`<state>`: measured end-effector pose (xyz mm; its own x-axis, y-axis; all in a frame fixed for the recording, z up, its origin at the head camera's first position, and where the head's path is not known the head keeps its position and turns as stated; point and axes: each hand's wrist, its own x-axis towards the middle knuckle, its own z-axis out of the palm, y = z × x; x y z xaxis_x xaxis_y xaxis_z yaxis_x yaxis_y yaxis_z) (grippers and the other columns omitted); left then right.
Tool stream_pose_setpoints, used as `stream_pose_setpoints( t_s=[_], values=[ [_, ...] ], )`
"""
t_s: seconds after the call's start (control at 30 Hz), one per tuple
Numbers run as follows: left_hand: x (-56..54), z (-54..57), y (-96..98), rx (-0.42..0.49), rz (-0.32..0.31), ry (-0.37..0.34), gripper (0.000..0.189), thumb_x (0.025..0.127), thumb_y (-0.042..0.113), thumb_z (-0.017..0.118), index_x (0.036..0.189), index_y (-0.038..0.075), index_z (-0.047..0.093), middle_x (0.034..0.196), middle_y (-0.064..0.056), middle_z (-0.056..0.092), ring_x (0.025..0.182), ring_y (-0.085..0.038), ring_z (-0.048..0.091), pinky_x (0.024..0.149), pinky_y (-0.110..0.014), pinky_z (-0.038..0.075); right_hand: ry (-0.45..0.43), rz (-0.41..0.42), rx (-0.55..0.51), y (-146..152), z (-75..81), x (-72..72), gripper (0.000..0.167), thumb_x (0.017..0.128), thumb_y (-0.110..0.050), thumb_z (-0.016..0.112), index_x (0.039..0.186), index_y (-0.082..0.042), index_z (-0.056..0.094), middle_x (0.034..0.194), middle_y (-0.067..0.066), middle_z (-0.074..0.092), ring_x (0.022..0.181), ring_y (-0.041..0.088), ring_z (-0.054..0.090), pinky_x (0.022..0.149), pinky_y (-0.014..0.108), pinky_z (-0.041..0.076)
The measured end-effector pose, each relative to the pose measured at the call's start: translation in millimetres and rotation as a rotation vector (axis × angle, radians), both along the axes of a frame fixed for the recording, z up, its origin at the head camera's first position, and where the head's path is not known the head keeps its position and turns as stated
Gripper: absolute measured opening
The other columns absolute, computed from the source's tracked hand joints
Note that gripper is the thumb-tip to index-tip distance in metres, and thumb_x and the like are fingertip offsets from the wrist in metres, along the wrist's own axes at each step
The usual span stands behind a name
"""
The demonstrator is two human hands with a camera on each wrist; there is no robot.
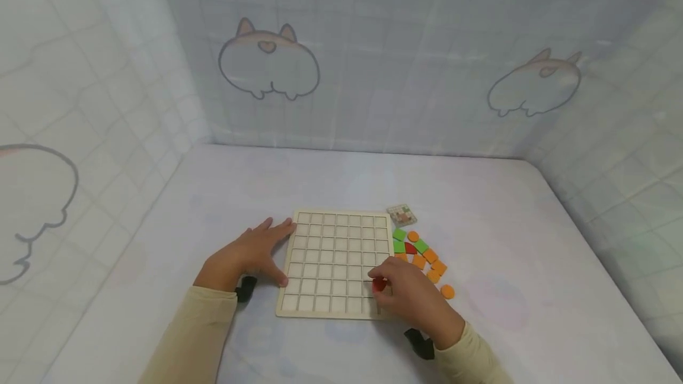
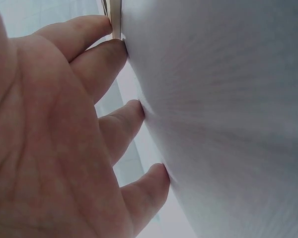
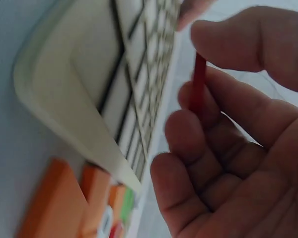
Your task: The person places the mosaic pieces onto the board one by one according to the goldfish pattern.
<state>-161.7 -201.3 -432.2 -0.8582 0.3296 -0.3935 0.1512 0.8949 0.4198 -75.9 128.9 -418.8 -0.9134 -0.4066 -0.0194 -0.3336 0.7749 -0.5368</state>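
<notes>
A pale wooden board (image 1: 323,242) with a grid of square cells lies flat on the table. My left hand (image 1: 248,256) is spread at its left edge, thumb and fingertips touching the rim; in the left wrist view, other fingertips rest on the tabletop. Over the lower right cells, my right hand (image 1: 413,292) pinches a small red piece (image 3: 199,87) between thumb and fingers. The right wrist view shows this piece edge-on, above the board surface. Its full outline is partly hidden by the fingers.
Right of the board lie several loose pieces: orange squares (image 1: 430,255), orange discs (image 1: 447,292), green squares (image 1: 399,234) and a red curved piece (image 1: 410,248). A small patterned card (image 1: 402,215) sits near the board's far right corner. Patterned fabric walls (image 1: 373,76) surround the table.
</notes>
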Motion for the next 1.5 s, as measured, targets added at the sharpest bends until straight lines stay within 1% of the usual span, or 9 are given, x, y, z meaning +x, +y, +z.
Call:
stream_pose_setpoints(
  t_s=[0.17, 0.33, 0.83, 0.93, 1.03, 1.1, 1.2, 1.33, 1.5],
  values=[
    [-1.2, 4.5, 2.6, -0.007, -0.003, 0.0, 0.128, 0.059, 0.045, 0.097, 0.162, 0.02, 0.027, 0.171, -0.004, 0.019, 0.158, -0.041, 0.005, 0.123, -0.068, 0.009, -0.05, 0.046, 0.085, -8, -7.2, -7.6, 0.021, 0.082, -0.009, 0.073, 0.102, -0.014, 0.078, 0.092, -0.007, 0.059, 0.082, 0.009, 0.05, 0.069, 0.023, 0.047],
    [-4.1, 5.1, 2.7, -0.011, -0.011, 0.014, 0.126, 0.06, 0.045, 0.096, 0.163, 0.019, 0.027, 0.171, -0.004, 0.019, 0.158, -0.041, 0.005, 0.123, -0.068, 0.009, -0.02, 0.077, 0.077, -10, -10.0, -11.9, 0.018, 0.085, -0.01, 0.076, 0.103, -0.014, 0.078, 0.096, -0.005, 0.059, 0.083, 0.01, 0.05, 0.07, 0.022, 0.048],
    [-4.6, 2.5, 2.8, 0.011, 0.017, 0.0, 0.129, 0.057, 0.045, 0.098, 0.163, 0.022, 0.027, 0.171, -0.005, 0.019, 0.158, -0.041, 0.005, 0.123, -0.069, 0.009, -0.076, -0.009, 0.057, -8, -7.8, -10.5, 0.018, 0.085, -0.009, 0.075, 0.103, -0.014, 0.077, 0.097, -0.005, 0.06, 0.083, 0.011, 0.051, 0.069, 0.023, 0.046],
    [-2.1, 0.9, 2.9, 0.009, 0.026, -0.013, 0.13, 0.057, 0.045, 0.098, 0.163, 0.023, 0.027, 0.171, -0.005, 0.019, 0.158, -0.041, 0.005, 0.122, -0.07, 0.009, -0.104, -0.067, 0.023, 0, -5.1, -5.9, 0.027, 0.085, -0.008, 0.072, 0.111, -0.014, 0.075, 0.105, -0.005, 0.063, 0.083, 0.01, 0.053, 0.069, 0.024, 0.047],
    [0.5, -1.3, 2.6, 0.004, 0.018, -0.013, 0.129, 0.056, 0.046, 0.098, 0.162, 0.023, 0.028, 0.171, -0.004, 0.02, 0.158, -0.04, 0.006, 0.122, -0.07, 0.01, -0.163, -0.189, -0.04, 15, 2.9, -0.3, 0.036, 0.086, -0.007, 0.071, 0.12, -0.015, 0.073, 0.112, -0.003, 0.063, 0.079, 0.011, 0.053, 0.064, 0.025, 0.048],
    [1.2, -2.2, 2.2, 0.009, 0.005, -0.002, 0.129, 0.056, 0.046, 0.098, 0.162, 0.022, 0.029, 0.17, -0.004, 0.022, 0.158, -0.04, 0.008, 0.122, -0.069, 0.011, -0.206, -0.281, -0.067, 27, 9.1, 3.4, 0.037, 0.086, -0.008, 0.072, 0.121, -0.016, 0.073, 0.108, -0.002, 0.062, 0.074, 0.014, 0.051, 0.057, 0.026, 0.044],
    [1.1, -2.5, 0.5, 0.011, 0.0, 0.009, 0.128, 0.056, 0.046, 0.098, 0.162, 0.021, 0.03, 0.17, -0.003, 0.022, 0.158, -0.041, 0.008, 0.122, -0.069, 0.011, -0.247, -0.389, -0.044, 45, 12.5, 8.9, 0.035, 0.085, -0.013, 0.077, 0.12, -0.017, 0.073, 0.104, 0.0, 0.06, 0.078, 0.016, 0.05, 0.058, 0.027, 0.044],
    [-0.1, -1.5, -2.2, -0.001, -0.01, 0.024, 0.127, 0.058, 0.046, 0.097, 0.162, 0.02, 0.029, 0.171, -0.005, 0.021, 0.157, -0.042, 0.007, 0.122, -0.07, 0.011, -0.297, -0.46, 0.027, 62, 4.3, 15.9, 0.036, 0.082, -0.018, 0.084, 0.116, -0.015, 0.073, 0.097, 0.001, 0.059, 0.083, 0.018, 0.051, 0.062, 0.028, 0.045],
    [-1.3, -0.8, -1.5, 0.003, -0.018, 0.021, 0.127, 0.058, 0.046, 0.097, 0.162, 0.018, 0.029, 0.17, -0.007, 0.022, 0.157, -0.043, 0.008, 0.121, -0.071, 0.011, -0.343, -0.487, 0.058, 70, -12.0, 24.6, 0.034, 0.078, -0.017, 0.087, 0.11, -0.014, 0.074, 0.096, 0.0, 0.06, 0.086, 0.018, 0.051, 0.07, 0.029, 0.049]
  ],
)
